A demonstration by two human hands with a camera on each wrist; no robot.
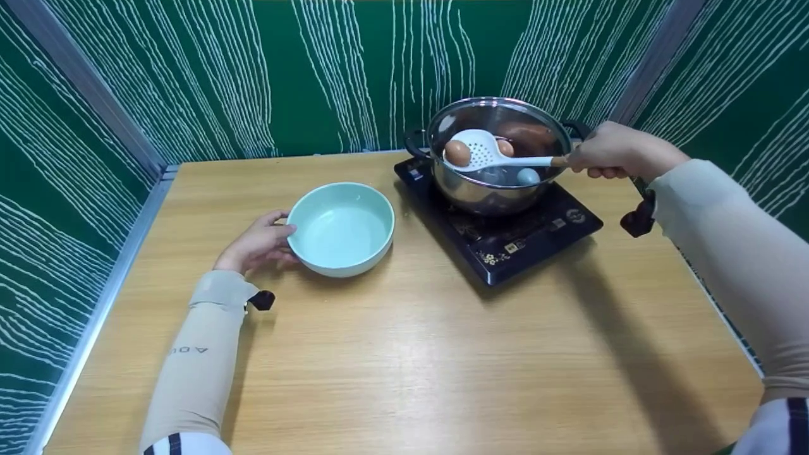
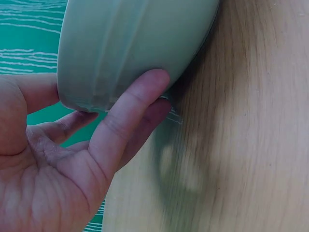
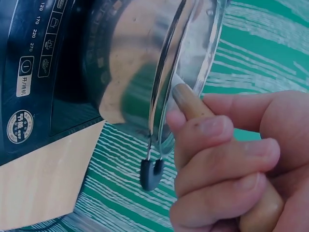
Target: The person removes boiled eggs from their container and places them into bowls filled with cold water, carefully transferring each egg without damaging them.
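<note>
In the head view, my right hand (image 1: 610, 151) grips the wooden handle (image 3: 195, 104) of a white skimmer (image 1: 483, 151). The skimmer's perforated head is over the steel pot (image 1: 493, 199), bearing a brown egg (image 1: 457, 153). Another brown egg (image 1: 505, 148) and a pale bluish egg (image 1: 528, 177) show in the pot. My left hand (image 1: 262, 240) holds the left side of a mint-green bowl (image 1: 341, 230) whose inside is bare. In the left wrist view, fingers (image 2: 130, 106) press the bowl's outer wall near the table.
Beneath the pot is a black induction cooker (image 1: 505, 243) on the wooden table (image 1: 404, 354). Black side handles (image 1: 416, 144) stick out from the pot. Green walls with white streaks (image 1: 316, 76) enclose the back and sides.
</note>
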